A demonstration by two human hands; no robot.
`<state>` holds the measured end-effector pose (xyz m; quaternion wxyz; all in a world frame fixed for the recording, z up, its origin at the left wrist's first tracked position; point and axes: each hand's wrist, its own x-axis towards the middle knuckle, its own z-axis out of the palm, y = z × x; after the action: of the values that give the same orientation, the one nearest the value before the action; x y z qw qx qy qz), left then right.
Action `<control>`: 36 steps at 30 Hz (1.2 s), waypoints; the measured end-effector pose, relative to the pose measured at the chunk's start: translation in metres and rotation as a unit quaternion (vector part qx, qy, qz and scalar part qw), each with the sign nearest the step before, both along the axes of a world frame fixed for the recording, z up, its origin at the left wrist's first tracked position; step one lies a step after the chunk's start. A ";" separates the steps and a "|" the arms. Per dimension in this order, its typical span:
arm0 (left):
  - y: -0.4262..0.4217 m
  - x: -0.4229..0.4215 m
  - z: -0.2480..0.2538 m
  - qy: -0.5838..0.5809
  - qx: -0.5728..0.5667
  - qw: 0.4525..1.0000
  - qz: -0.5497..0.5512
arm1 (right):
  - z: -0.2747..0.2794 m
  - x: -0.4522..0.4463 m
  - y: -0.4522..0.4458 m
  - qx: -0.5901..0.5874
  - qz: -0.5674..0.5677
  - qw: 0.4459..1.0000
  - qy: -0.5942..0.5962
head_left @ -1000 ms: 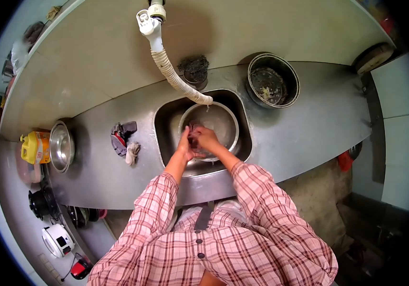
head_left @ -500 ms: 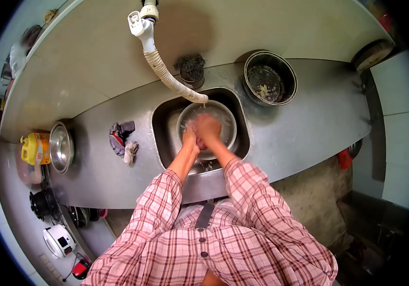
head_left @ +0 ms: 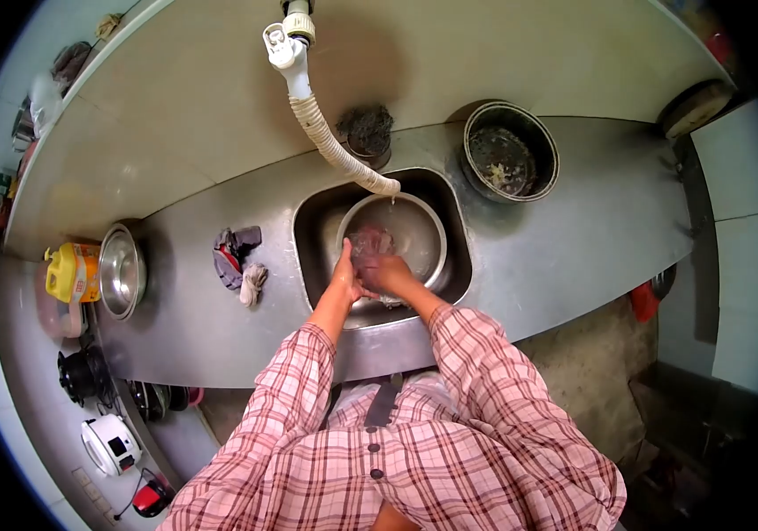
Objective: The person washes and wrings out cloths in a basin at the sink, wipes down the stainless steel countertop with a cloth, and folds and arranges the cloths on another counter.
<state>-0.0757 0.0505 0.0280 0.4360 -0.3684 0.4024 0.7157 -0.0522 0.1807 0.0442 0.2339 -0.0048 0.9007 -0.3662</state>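
Observation:
Both hands work inside a round metal basin [head_left: 437, 227] that stands in the sink [head_left: 457, 212]. My left hand [head_left: 346, 276] is at the basin's near left rim, thumb stretched up and fingers spread under the right hand. My right hand [head_left: 385, 273] is curled, blurred and turned down beside it. A soft-looking, reddish-brown thing [head_left: 371, 242] extends from the right hand into the basin; its kind is too smeared to make out. Over the basin hangs a ribbed white hose [head_left: 335, 153], a little water dripping from its end.
A dark pot [head_left: 512, 150] with scraps inside stands right of the sink. Crumpled gloves or cloths [head_left: 237, 259] lie to the left, near a metal bowl [head_left: 122, 271] and a yellow jug [head_left: 72, 273]. Behind the sink, a can holds a dark scourer [head_left: 367, 129].
My hands were clasped together over the middle of the basin; now they are lower and slightly apart, with the reddish thing showing above them. The view has shifted slightly.

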 end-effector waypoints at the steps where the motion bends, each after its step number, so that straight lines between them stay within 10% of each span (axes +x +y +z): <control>1: -0.012 -0.004 -0.019 -0.009 0.090 0.996 -0.024 | 0.008 -0.001 -0.010 -0.016 -0.060 0.998 0.031; 4: -0.018 -0.003 -0.078 0.057 0.187 0.977 0.091 | 0.039 0.005 -0.029 -0.117 -0.078 0.945 0.295; 8: -0.006 0.020 0.016 0.304 0.141 0.934 0.123 | 0.129 0.031 -0.052 -0.066 -0.105 0.913 0.388; 11: 0.002 0.011 -0.005 0.439 0.053 0.894 0.071 | 0.116 0.026 -0.058 -0.119 -0.122 0.981 0.089; 14: 0.005 -0.016 -0.107 0.612 -0.168 0.770 -0.067 | 0.075 0.005 -0.041 -0.065 -0.204 0.961 0.172; 16: 0.014 -0.025 -0.100 0.511 -0.181 0.841 -0.002 | 0.039 -0.016 -0.022 -0.028 -0.258 0.939 0.227; 18: 0.036 -0.019 -0.019 0.119 -0.013 0.968 0.222 | 0.002 -0.036 -0.004 0.026 -0.291 0.946 0.140; 25: -0.014 -0.016 -0.052 0.201 -0.143 0.968 0.044 | -0.068 -0.024 0.062 0.116 -0.230 0.963 0.072; 29: -0.011 -0.003 -0.003 0.108 -0.186 0.975 -0.054 | -0.090 0.009 0.034 0.305 0.010 0.943 0.135; 33: 0.004 -0.003 0.004 -0.010 -0.112 0.993 0.020 | -0.142 -0.005 0.016 0.024 -0.068 0.996 0.056; 36: -0.006 -0.006 -0.005 0.043 0.109 0.993 -0.014 | 0.039 -0.009 0.000 -0.022 -0.015 1.000 0.001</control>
<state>-0.0816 0.0440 0.0227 0.4655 -0.2823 0.3457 0.7643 -0.0616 0.1808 0.0831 0.2276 0.0030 0.8927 -0.3888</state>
